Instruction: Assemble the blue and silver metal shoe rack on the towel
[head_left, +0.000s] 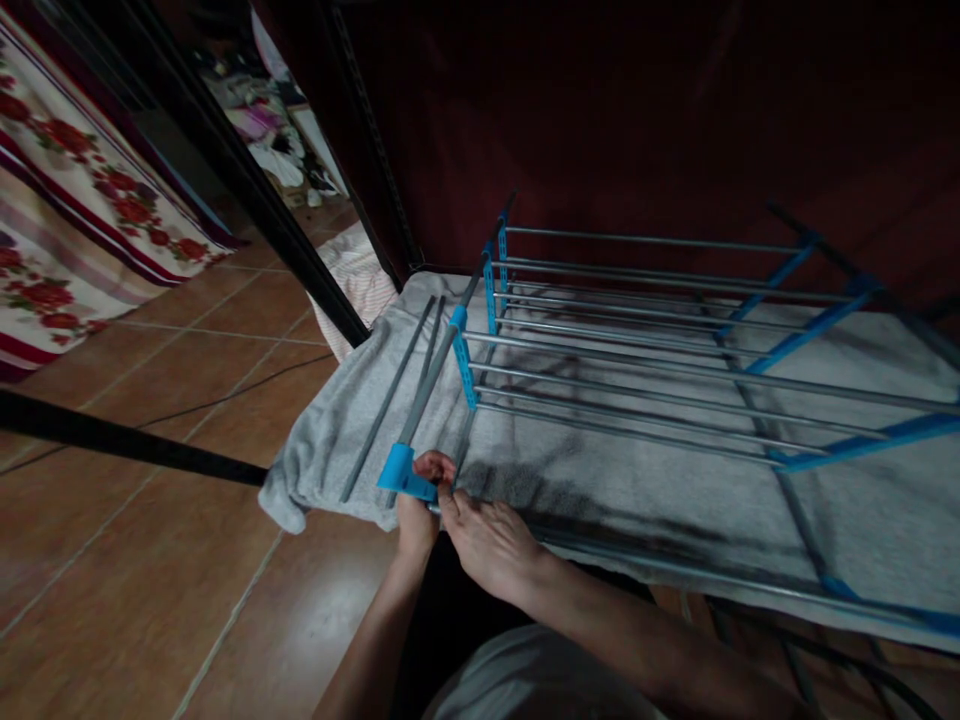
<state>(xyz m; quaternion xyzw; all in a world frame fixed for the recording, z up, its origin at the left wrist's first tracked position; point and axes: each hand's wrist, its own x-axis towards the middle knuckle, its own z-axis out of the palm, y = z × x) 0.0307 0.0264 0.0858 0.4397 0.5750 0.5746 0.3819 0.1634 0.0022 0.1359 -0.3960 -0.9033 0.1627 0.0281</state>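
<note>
At the front left corner of a metal-tube rack, my left hand (417, 522) is closed around a blue plastic corner connector (397, 467), its fingers curled up behind it. My right hand (489, 540) is closed just beside it, fingers pinched on the end of the long front metal tube (645, 558) where it meets the connector. A grey side tube (427, 385) runs up and back from the connector. Several thin metal rods (600, 350) span between blue slotted brackets (464, 370) on the left and blue brackets (795, 340) on the right. My fingertips are partly hidden.
The rack rests on a grey blanket (315, 470) with two loose grey tubes (386, 405) on it. Black frame posts (247, 190) stand at the left, and a dark red panel (600, 120) rises behind. A floral curtain (90, 190) hangs over the tiled floor (150, 560), crossed by a cable (225, 398).
</note>
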